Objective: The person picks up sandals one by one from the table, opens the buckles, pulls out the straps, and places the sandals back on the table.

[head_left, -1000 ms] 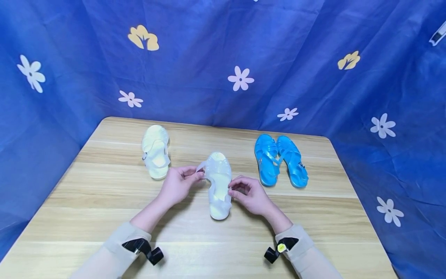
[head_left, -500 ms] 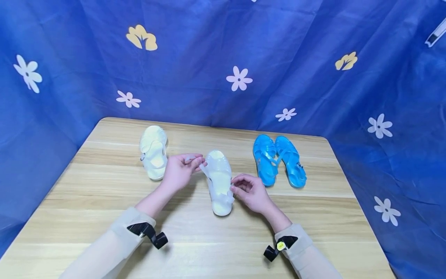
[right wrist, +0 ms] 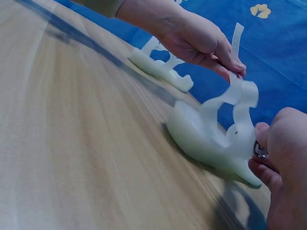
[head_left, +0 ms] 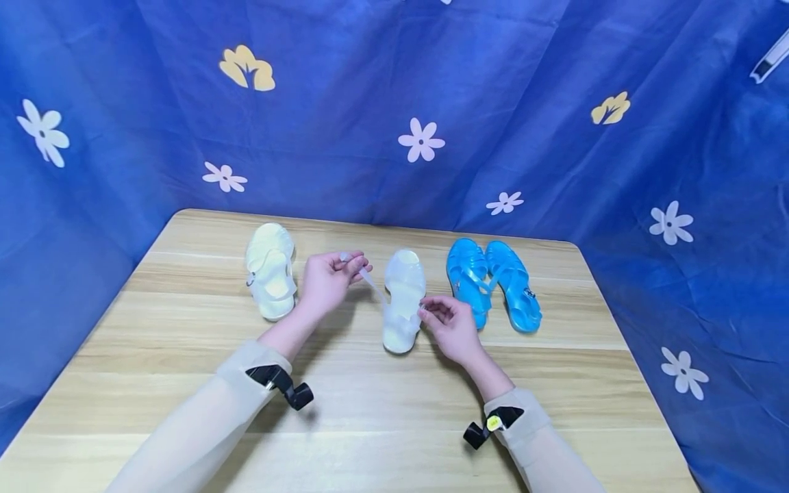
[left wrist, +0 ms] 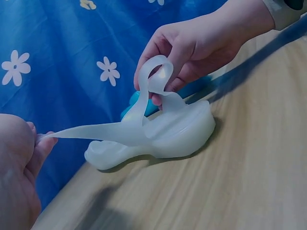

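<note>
A translucent white jelly sandal [head_left: 403, 291] rests on the table between the two hands, toe pointing away. My left hand [head_left: 327, 281] pinches its strap [left wrist: 91, 131], which stretches taut from the sandal's side to the fingers. The strap's free end sticks up past the fingertips in the right wrist view. My right hand [head_left: 455, 329] pinches a small metal buckle [right wrist: 259, 150] on the sandal's right side. In the left wrist view the heel strap [left wrist: 157, 62] stands up in a loop near the right fingers.
Another white sandal [head_left: 271, 272] lies at the left on the wooden table [head_left: 370, 424]. Two blue sandals [head_left: 471, 281] lie side by side just beyond the right hand. A blue flowered curtain [head_left: 345, 137] hangs behind the table.
The sandal has shifted away from the body and a little right, with both hands. My left hand has moved farther out, drawing the strap long and straight. The other sandals stay put.
</note>
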Available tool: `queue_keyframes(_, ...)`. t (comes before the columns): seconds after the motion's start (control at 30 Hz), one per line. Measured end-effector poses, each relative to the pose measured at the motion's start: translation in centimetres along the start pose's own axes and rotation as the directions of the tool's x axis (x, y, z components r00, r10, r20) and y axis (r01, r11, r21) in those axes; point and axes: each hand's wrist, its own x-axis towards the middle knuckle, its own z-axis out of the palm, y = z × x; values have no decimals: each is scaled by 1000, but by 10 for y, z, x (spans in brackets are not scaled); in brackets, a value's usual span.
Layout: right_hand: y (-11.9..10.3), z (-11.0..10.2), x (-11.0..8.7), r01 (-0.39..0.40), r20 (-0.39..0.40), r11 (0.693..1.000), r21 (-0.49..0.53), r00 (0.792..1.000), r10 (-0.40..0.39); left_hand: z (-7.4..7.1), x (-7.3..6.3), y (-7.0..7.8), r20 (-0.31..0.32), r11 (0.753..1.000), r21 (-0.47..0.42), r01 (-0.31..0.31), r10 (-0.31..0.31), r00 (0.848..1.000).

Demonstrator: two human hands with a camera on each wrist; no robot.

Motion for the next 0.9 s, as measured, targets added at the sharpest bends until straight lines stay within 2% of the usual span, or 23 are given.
queue_keyframes(0.2,1,2,9,3,-118,999,-38,993,-7,10,17,-2,-4,999,-41,8,-9,1000)
queue_keyframes(0.37,5,4,14,-2,-219,999,-52,976,-9,20,28,-3,-14,996,-89,23,-25,1000)
queue_keyframes(0.63,9,9,18,0,-376,1000,-15,927,-6,32,41,-6,-26,991,-123,54,-58,998)
queue_keyframes(0.73,8,11,18,9,-429,1000,11,903,-3,35,42,-8,-25,989,-143,45,-49,998)
queue_keyframes(0.9,7,9,22,-7,-497,1000,-23,868,-5,39,40,-11,-10,988,-147,41,-43,999)
